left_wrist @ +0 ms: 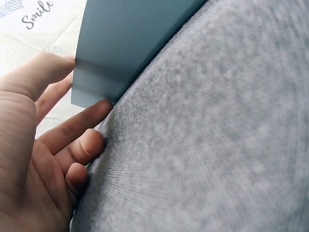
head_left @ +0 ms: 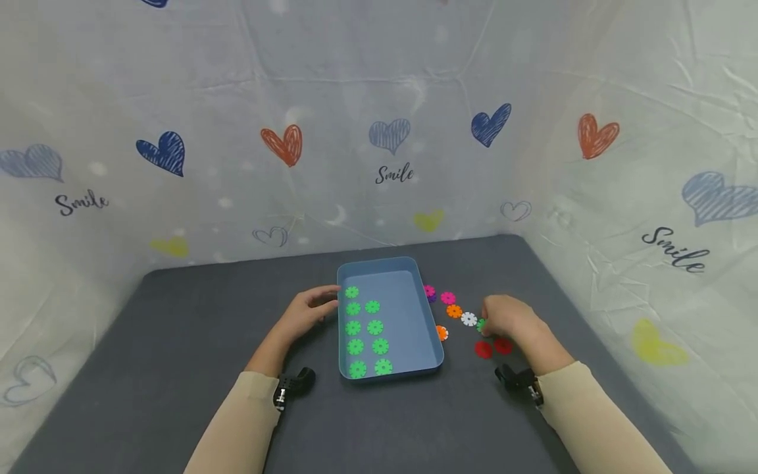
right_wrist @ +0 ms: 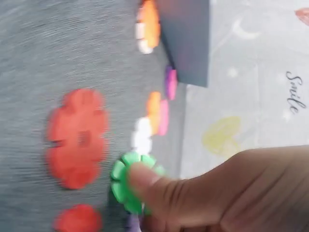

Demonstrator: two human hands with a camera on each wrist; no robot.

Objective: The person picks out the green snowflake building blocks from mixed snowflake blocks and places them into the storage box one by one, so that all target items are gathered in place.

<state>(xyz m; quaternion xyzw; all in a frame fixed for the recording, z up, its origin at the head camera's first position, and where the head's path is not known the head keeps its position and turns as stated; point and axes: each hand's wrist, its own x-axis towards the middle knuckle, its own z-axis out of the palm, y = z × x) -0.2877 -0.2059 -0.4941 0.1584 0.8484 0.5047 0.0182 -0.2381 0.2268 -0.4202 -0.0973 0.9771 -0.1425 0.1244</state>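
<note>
My right hand (head_left: 512, 319) pinches a green flower-shaped disc (right_wrist: 126, 181) between thumb and fingers, to the right of the blue tray (head_left: 408, 309). Against the tray's left side, my left hand (head_left: 303, 315) rests with loosely bent fingers (left_wrist: 77, 128) touching its outer wall. Inside the tray, several green discs (head_left: 355, 346) lie in two columns along the left. Near the right hand are a white disc (head_left: 469, 319), an orange disc (head_left: 454, 311) and a pink disc (head_left: 447, 298). Two red discs (head_left: 483, 349) lie closer to the person.
By the tray's right wall lie an orange disc overlapping a white one (head_left: 442, 334), and a pink disc (head_left: 429, 290) partly over a purple one (head_left: 432, 298). Everything sits on a dark grey table (head_left: 213, 342), enclosed by a pale curtain (head_left: 331, 99) printed with hearts.
</note>
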